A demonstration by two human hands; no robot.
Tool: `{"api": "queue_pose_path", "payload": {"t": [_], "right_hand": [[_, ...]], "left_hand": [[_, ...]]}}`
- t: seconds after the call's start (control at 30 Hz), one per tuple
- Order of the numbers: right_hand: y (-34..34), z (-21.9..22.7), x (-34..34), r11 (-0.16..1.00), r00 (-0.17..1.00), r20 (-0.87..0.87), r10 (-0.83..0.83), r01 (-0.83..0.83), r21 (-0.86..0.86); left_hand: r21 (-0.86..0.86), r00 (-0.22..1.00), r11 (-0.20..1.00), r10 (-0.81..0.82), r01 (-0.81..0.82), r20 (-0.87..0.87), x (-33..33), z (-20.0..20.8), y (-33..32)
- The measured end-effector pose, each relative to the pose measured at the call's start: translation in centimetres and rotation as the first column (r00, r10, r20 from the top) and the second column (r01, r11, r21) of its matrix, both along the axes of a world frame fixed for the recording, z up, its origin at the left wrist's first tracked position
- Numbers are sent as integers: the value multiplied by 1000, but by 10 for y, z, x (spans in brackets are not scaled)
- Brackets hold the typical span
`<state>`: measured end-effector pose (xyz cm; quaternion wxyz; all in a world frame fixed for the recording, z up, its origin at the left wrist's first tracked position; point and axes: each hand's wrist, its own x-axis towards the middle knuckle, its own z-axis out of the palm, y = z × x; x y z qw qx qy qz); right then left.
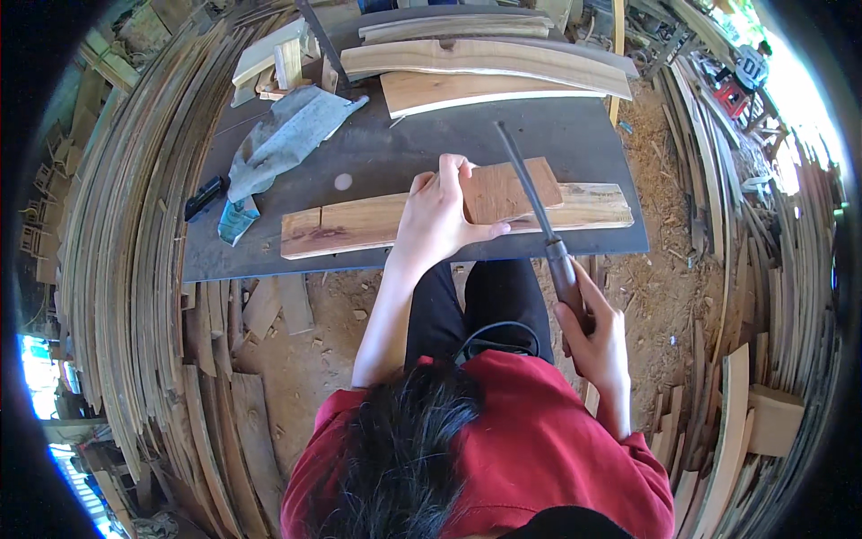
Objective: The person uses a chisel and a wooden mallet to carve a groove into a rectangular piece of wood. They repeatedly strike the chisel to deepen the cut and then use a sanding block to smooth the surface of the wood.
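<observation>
My left hand [437, 214] is closed around the left end of a reddish-brown flat wooden block [512, 191], with its thumb along the near edge. Beneath the block lies a longer, paler plank [346, 225], close to the near edge of the dark table. In my right hand [594, 334] is the handle of a long, slim file [530, 184]. Its dark metal blade slants up and leftward, passing in front of the block's right part; whether the two touch I cannot tell.
Behind the block, a grey cloth [292, 135], a blue paper piece [237, 220] and a black object [205, 198] lie on the table [395, 148]. Curved boards [485, 61] fill its far side. Timber stacks [135, 225] flank both sides. A person [747, 72] sits far right.
</observation>
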<state>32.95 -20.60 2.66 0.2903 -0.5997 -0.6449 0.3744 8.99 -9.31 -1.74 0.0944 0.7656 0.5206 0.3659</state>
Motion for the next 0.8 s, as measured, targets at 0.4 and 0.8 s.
{"api": "queue_pose_path", "payload": {"t": [0.4,0.8], "right_hand": [[-3,-6,3,996,998,-13,-59,59,62],[-4,-10,9,989,921,-385,63,-5,149]], "left_hand": [[-42,1000,999,14,-13,4,1,0,-3],[35,999,999,35,-35,7,1,-1,-4]]}}
